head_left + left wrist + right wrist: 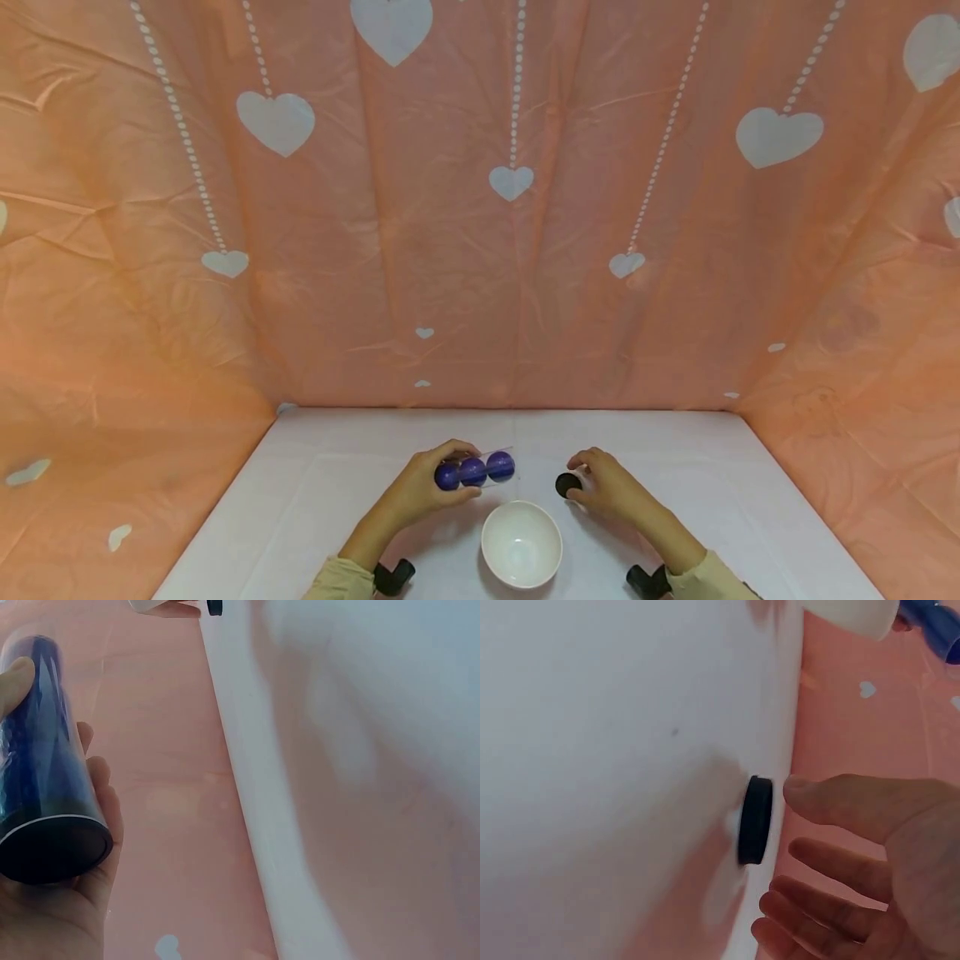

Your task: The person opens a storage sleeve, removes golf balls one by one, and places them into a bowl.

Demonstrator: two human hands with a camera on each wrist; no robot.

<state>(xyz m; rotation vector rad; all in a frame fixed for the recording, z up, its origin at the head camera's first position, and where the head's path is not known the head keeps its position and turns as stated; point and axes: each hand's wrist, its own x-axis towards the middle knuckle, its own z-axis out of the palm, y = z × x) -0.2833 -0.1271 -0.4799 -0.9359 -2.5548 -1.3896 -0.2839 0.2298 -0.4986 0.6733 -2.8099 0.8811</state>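
Observation:
My left hand [422,485] grips a clear tube holding three purple-blue balls [473,472], tilted above the table to the left of a white bowl [521,546]. The left wrist view shows the tube [49,765] with a black cap [56,851] on its near end and the thumb along its side. A second round black cap [756,820] lies on the white table. My right hand [611,490] hovers right beside it, thumb and fingers spread apart, a small gap showing in the right wrist view.
The bowl stands at the table's front middle, between both forearms. A black wrist mount [393,577] sits by the left wrist and another black mount [647,582] by the right. An orange sheet with pale hearts [512,182] walls the white table [337,450] at the back and sides.

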